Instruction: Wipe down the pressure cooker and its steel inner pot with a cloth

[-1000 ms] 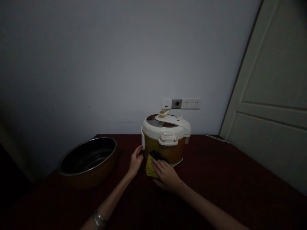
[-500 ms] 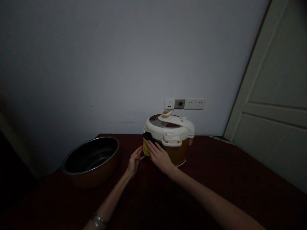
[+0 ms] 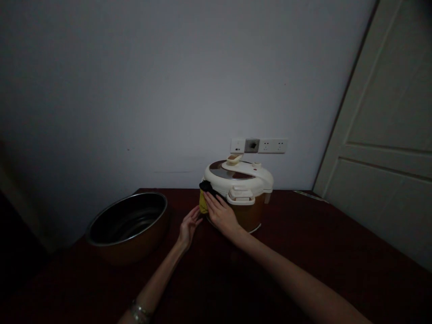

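A rice cooker point(image 3: 249, 211) with a cream lid and an amber body stands on the dark red table point(image 3: 303, 252) near the wall. My right hand point(image 3: 221, 213) lies flat on a yellow and black cloth point(image 3: 203, 198) and presses it against the cooker's left side, just under the lid rim. My left hand point(image 3: 189, 226) rests with fingers spread at the cooker's lower left, at the base; whether it touches is unclear. A bracelet sits on my left wrist.
A large metal basin point(image 3: 126, 225) stands on the table's left. A strip of wall sockets point(image 3: 258, 146) is behind the cooker. A pale door point(image 3: 388, 148) fills the right side. The room is dim.
My right hand has slid the cloth from the cooker's lower front up and left to its left side under the lid. My left hand has stayed beside the base.
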The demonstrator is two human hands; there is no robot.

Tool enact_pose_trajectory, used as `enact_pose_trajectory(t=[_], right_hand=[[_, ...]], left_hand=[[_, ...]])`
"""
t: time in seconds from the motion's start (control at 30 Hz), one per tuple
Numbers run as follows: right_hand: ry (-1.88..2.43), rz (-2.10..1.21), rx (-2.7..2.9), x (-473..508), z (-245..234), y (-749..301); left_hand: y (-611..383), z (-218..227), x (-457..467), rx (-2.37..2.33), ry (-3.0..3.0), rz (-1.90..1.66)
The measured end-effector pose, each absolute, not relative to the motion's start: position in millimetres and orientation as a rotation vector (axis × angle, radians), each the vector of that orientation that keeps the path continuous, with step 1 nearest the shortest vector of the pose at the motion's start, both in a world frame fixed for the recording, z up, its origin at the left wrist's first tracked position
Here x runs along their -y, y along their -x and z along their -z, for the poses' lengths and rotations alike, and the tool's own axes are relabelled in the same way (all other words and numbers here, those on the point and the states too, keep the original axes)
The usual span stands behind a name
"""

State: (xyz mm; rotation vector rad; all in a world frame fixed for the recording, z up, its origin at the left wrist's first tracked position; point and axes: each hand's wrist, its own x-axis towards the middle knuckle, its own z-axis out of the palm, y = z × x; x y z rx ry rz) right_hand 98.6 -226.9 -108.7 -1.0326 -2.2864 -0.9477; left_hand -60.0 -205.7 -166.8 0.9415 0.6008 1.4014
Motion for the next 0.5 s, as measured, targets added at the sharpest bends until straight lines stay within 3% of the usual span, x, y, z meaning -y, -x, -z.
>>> enact_pose_trajectory(t=[0.23, 0.5], right_hand=[[0.918, 0.931, 2.420, 256.2, 185.3, -143.1], [1.183, 0.809, 2.352, 343.3, 171.5, -236.8]], left_hand=[[60.5, 162.1, 210.8, -0.636, -1.009, -1.414], [63.9, 141.4, 220.2, -0.928, -1.129, -1.508]])
